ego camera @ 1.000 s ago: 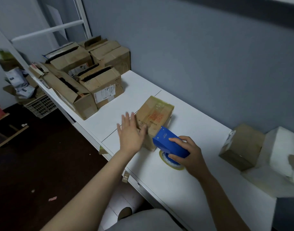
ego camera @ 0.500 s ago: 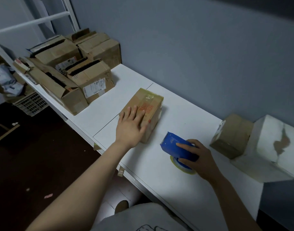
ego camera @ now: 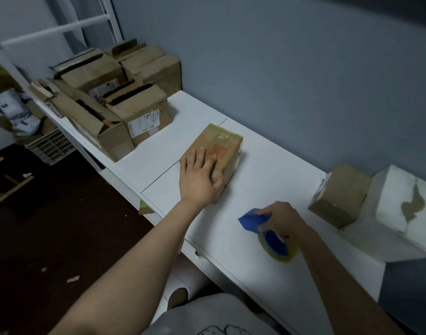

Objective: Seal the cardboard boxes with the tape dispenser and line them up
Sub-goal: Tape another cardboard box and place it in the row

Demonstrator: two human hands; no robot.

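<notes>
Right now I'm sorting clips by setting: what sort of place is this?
Probably a small packing or storage room: worn cardboard boxes piled on a long white table, a taped box under the left hand, and a blue tape dispenser in the right hand.

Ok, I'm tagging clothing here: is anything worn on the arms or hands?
No. The left hand and right hand are bare, with no gloves, rings or watch visible, and both forearms show no sleeve. Only a grey shirt with a dark line print appears at the bottom edge.
</notes>
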